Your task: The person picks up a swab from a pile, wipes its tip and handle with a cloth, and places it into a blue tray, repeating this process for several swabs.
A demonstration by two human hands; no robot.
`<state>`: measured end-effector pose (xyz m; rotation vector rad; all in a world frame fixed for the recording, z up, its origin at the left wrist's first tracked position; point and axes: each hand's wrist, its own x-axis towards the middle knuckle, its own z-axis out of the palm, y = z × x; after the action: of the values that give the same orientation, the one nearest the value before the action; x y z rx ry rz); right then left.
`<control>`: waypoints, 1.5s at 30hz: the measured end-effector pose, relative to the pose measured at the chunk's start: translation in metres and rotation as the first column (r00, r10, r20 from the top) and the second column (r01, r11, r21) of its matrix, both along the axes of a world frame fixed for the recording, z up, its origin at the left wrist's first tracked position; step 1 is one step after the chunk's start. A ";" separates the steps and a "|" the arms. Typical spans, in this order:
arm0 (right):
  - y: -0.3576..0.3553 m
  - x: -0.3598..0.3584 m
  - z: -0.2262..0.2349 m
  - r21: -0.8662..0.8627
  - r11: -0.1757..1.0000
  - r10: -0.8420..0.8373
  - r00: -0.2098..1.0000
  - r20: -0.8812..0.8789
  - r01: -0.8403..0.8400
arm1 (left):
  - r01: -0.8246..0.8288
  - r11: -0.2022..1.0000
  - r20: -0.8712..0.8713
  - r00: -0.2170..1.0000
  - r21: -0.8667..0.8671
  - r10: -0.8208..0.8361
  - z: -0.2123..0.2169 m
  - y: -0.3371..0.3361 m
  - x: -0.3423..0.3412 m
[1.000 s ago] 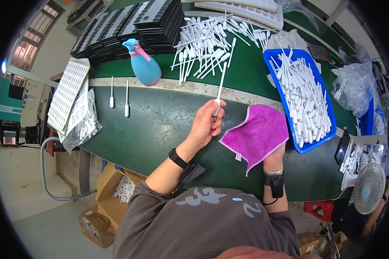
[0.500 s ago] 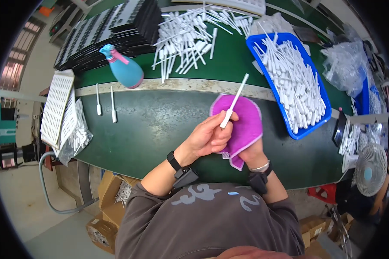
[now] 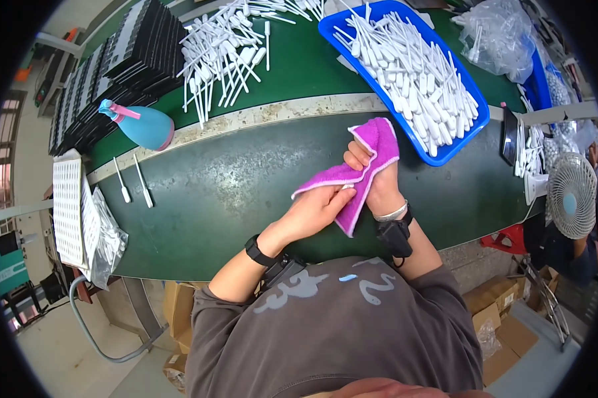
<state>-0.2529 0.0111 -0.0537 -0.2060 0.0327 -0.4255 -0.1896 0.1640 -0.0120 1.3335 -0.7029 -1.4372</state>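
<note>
A purple cloth with a pale edge point(image 3: 380, 137) is bunched in my right hand point(image 3: 383, 188), whose fingers curl over a fold of it. My left hand point(image 3: 314, 212) is closed against the cloth's lower side, thumb on top. Between its thumb and fingers the tip of a white plastic stick point(image 3: 348, 186) peeks out; the cloth covers the rest. To the left, two similar white sticks with a thicker end, a farther-left one point(image 3: 124, 189) and a nearer one point(image 3: 144, 185), lie apart on the dark green table point(image 3: 232, 232).
A blue tray point(image 3: 434, 159) heaped with white sticks stands at the right. Behind the pale ledge are a loose pile of sticks point(image 3: 223, 53), a blue spray bottle point(image 3: 146, 127) and stacked black trays point(image 3: 140, 50). White perforated sheets point(image 3: 69, 205) and a fan point(image 3: 570, 199) flank the table.
The white stick, held up in view before, is now mostly inside the cloth. My right hand has come out from under the cloth and folded it around. The whole view has shifted and turned.
</note>
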 end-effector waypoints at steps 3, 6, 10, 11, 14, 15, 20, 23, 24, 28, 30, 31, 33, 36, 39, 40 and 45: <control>0.007 0.000 -0.003 -0.004 0.998 -0.063 0.990 -0.127 0.063 | -0.035 0.971 0.886 0.401 -0.238 0.232 -0.003 0.001 -0.002; 0.031 0.008 -0.004 -0.794 0.608 -0.502 0.764 -0.406 -0.023 | -0.069 0.992 0.899 0.420 -0.110 0.129 -0.002 0.005 -0.002; 0.056 0.000 0.006 -0.765 0.643 -0.478 0.800 -0.363 0.037 | -0.108 0.990 0.896 0.426 -0.090 0.128 -0.008 0.012 0.008; 0.055 0.003 0.006 -0.765 0.643 -0.475 0.803 -0.359 0.038 | -0.116 0.987 0.891 0.429 -0.110 0.150 -0.009 0.014 0.010; 0.048 0.002 0.008 -0.725 0.676 -0.237 0.893 -0.383 -0.132 | -0.104 0.985 0.887 0.430 -0.138 0.170 -0.007 0.014 0.016; 0.047 0.001 0.009 -0.725 0.676 -0.236 0.893 -0.383 -0.132 | -0.096 0.984 0.883 0.434 -0.152 0.178 -0.005 0.014 0.017; 0.036 -0.001 0.015 -0.749 0.643 -0.192 0.913 -0.361 -0.161 | -0.082 0.970 0.768 0.598 -0.227 0.230 0.008 0.012 0.015; 0.032 0.001 0.019 -0.517 0.835 -0.031 0.923 -0.383 -0.187 | -0.109 0.930 0.768 0.534 -0.352 0.353 0.001 0.008 0.012; 0.034 0.001 0.018 -0.504 0.843 -0.006 0.933 -0.360 -0.189 | -0.114 0.930 0.769 0.533 -0.348 0.353 0.001 0.007 0.011; 0.042 0.000 0.021 -0.473 0.855 0.052 0.943 -0.330 -0.213 | -0.145 0.932 0.754 0.554 -0.331 0.354 0.001 0.009 0.011; 0.045 0.000 0.025 -0.474 0.848 0.056 0.929 -0.367 -0.239 | -0.148 0.948 0.800 0.509 -0.282 0.318 -0.003 0.011 0.014; 0.044 -0.001 0.021 -0.473 0.847 0.062 0.928 -0.367 -0.244 | -0.150 0.955 0.821 0.487 -0.258 0.298 -0.003 0.013 0.015; 0.038 -0.005 0.005 -0.604 0.767 -0.058 0.915 -0.400 -0.216 | -0.083 0.977 0.748 0.631 -0.198 0.205 0.010 0.020 0.023; 0.042 -0.005 0.010 -0.697 0.687 -0.126 0.912 -0.391 -0.204 | 0.072 0.991 0.528 0.849 -0.110 -0.003 0.024 0.027 0.035; 0.049 -0.005 0.018 -0.762 0.616 -0.134 0.926 -0.352 -0.200 | -0.580 0.751 0.405 0.633 -0.316 0.660 0.019 0.023 0.050; 0.050 -0.005 0.014 -0.704 0.633 -0.013 0.905 -0.426 -0.322 | -0.591 0.764 0.260 0.719 -0.259 0.644 0.020 0.023 0.052; 0.060 -0.011 0.013 -0.612 0.581 0.224 0.828 -0.514 -0.537 | -0.732 0.659 -0.164 0.681 -0.171 0.714 0.010 0.031 0.068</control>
<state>-0.2641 0.0713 -0.0411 -1.1048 0.2027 0.0921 -0.1220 0.1953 -0.0024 1.1660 -0.1978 -0.7190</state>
